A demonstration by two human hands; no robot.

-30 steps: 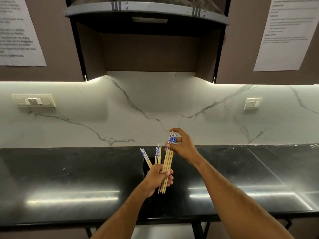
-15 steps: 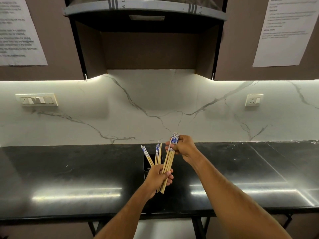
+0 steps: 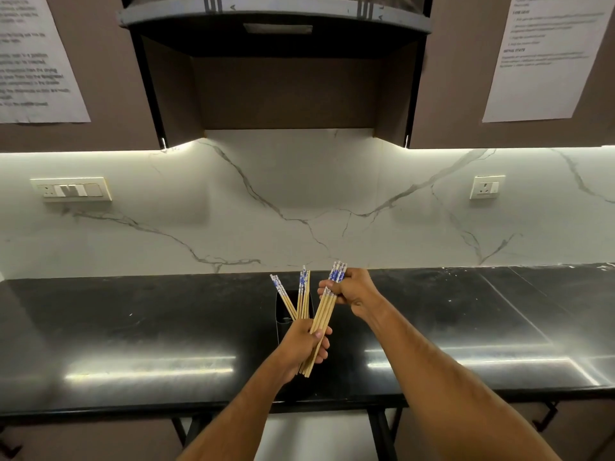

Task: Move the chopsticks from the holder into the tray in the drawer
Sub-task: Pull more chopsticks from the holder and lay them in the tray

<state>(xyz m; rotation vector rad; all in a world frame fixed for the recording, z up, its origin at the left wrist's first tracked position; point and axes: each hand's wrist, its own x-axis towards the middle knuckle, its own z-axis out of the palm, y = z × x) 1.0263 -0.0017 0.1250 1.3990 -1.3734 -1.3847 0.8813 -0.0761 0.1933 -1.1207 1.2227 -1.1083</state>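
While gripped: chopsticks (image 3: 322, 322), both hands (image 3: 353, 290).

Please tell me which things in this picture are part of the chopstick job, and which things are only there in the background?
Part of the job:
- bundle of chopsticks, gripped by the left hand and the right hand
- chopsticks in the holder
- black holder

Only background:
- black counter
- switch plate
- wall socket
- paper notices
- hood
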